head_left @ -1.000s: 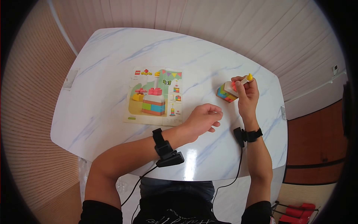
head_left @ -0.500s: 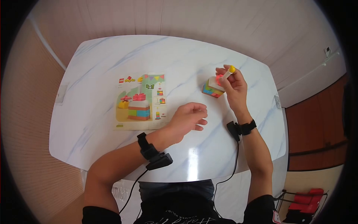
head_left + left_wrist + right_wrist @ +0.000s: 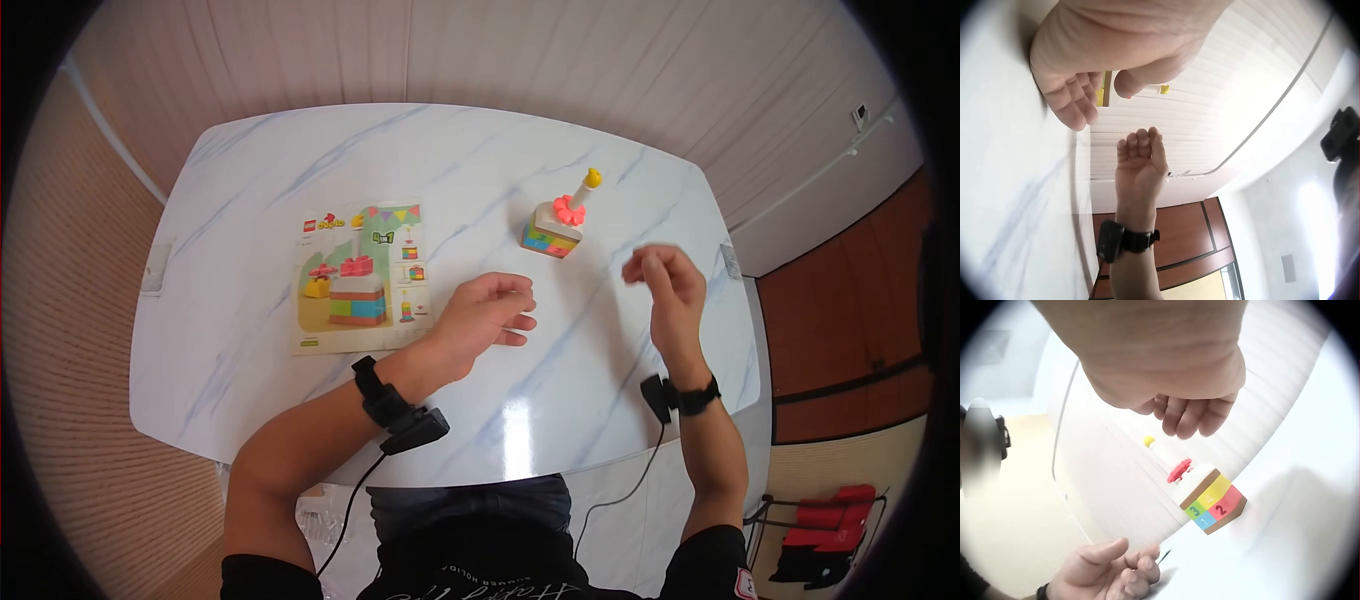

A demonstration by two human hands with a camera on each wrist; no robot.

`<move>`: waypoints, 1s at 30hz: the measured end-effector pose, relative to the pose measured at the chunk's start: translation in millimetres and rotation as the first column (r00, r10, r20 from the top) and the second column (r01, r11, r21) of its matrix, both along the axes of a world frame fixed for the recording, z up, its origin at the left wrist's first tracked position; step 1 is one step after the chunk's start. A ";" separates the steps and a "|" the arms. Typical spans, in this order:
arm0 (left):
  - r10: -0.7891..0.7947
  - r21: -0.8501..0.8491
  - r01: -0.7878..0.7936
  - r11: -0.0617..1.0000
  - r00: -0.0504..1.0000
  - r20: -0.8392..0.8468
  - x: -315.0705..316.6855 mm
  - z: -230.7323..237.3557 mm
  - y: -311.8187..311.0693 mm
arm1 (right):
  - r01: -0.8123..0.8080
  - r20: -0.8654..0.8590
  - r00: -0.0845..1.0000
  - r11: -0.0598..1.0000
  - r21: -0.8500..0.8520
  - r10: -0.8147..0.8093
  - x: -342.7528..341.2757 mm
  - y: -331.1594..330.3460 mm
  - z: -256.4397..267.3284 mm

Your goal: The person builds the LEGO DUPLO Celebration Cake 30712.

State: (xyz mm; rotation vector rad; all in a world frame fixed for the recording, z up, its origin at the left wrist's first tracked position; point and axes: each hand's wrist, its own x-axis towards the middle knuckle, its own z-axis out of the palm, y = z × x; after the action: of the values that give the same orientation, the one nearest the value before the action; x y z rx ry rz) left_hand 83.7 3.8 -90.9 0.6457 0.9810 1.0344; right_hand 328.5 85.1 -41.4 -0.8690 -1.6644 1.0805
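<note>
A toy cake of building blocks stands upright on the table, with numbered yellow, red, green and blue bricks between brown layers and a white top. On it sit a pink flower piece and a white candle with a yellow flame tip. My right hand, fingers loosely curled and holding nothing, is apart from the cake, to its right and nearer me. The left hand rests low at the table, between booklet and cake, its relaxed fingers bent around nothing.
An instruction booklet with a picture of a block cake lies on the left of the white marbled table. Straps with cameras circle both wrists, and cables hang from them. Beyond the far edge is a pale pleated wall.
The right hand has let go of the candle and drawn back to the right and nearer me. The cake stays standing with the candle on top. The view has shifted slightly.
</note>
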 end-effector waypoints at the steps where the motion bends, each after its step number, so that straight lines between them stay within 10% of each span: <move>1: 0.003 0.000 -0.003 1.000 1.000 -0.002 0.2 0.0 -0.2 | -0.045 0.022 0.999 0.998 -0.037 0.045 6.5 -15.1 2.6; 10: 0.007 0.023 -0.007 1.000 1.000 -0.010 2.1 -1.0 -1.6 | -0.475 0.260 0.698 0.703 -0.530 0.667 44.5 -162.0 9.1; 19: 0.017 0.027 -0.016 0.999 1.000 -0.015 2.4 0.0 -1.7 | -0.111 0.658 0.682 0.935 -0.337 0.319 129.8 -272.5 -122.9; 30: 0.006 0.009 -0.006 1.000 1.000 -0.028 2.5 2.6 -1.9 | -0.297 0.738 0.648 0.955 0.017 0.189 143.9 -306.3 -160.8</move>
State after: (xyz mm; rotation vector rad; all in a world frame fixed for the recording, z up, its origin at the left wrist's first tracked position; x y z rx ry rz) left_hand 86.3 1.9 -88.3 0.6666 1.0032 1.0380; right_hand 472.3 -221.1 -202.2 -1.0906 -2.5673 0.8027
